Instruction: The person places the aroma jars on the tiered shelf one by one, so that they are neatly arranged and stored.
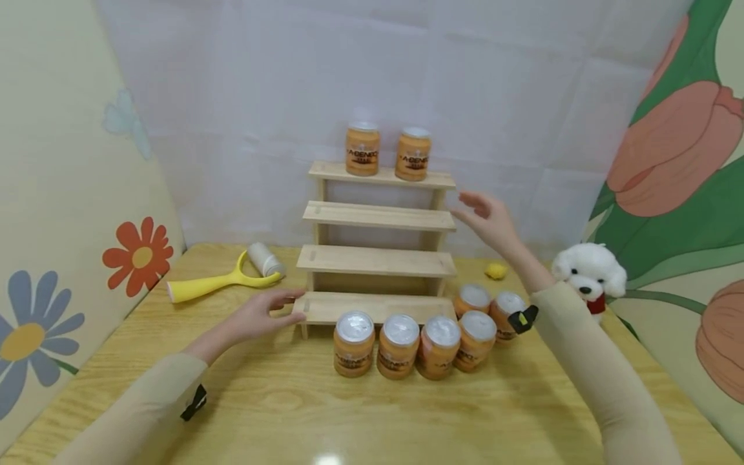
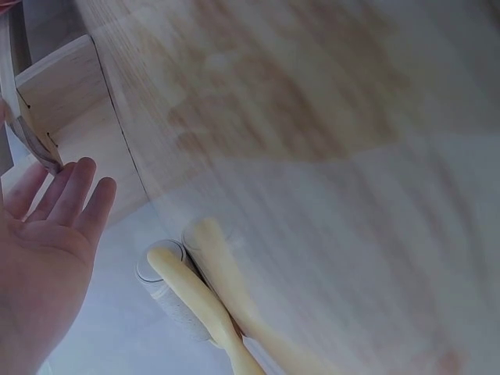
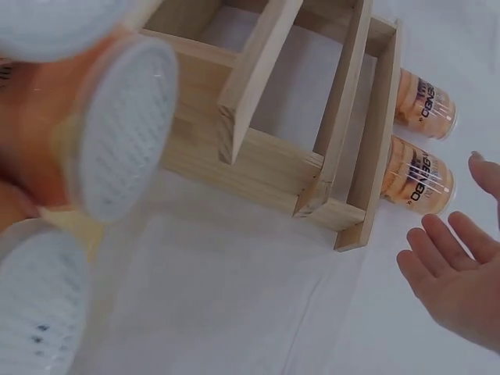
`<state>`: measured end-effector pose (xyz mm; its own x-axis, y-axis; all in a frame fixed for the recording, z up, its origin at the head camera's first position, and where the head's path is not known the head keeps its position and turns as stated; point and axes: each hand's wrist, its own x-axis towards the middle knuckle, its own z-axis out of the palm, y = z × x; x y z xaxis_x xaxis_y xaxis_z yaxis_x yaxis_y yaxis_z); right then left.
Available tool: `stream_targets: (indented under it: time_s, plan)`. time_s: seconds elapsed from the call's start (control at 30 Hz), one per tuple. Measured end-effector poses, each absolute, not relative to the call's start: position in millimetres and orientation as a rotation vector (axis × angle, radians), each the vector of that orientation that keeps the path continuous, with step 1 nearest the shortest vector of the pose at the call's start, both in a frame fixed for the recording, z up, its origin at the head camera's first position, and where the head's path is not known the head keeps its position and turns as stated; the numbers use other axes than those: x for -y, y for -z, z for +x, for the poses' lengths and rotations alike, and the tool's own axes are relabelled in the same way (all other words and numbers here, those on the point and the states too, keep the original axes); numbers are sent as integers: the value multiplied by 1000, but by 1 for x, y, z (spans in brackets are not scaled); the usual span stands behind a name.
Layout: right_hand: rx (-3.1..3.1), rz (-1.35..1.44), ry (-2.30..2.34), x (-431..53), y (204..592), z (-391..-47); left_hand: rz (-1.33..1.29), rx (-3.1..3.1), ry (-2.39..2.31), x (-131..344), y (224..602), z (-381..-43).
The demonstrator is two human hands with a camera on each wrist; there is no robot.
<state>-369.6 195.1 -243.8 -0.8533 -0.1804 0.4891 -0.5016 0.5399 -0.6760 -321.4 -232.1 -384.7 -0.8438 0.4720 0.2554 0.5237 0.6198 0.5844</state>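
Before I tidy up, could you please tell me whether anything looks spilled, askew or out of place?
Nothing stands out: the orange cans stand upright on the table and the wooden top shelf, with no spill visible.

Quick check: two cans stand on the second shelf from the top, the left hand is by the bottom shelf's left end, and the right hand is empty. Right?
Not quite: the two cans stand on the top shelf, as the head view shows. The rest holds: the left hand is by the left end of the bottom shelf, and the right hand is empty.
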Motion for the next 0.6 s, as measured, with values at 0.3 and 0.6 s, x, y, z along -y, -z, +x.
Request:
stream_targets:
  time_s: [0.3,0.6]
  plan:
    - [2501,541,-1197,-220,267,-340,-855,2744,1019,233,383,-320]
    - [2609,478,-1131,-246,284,-314,-861,2743,1026,233,385,-322]
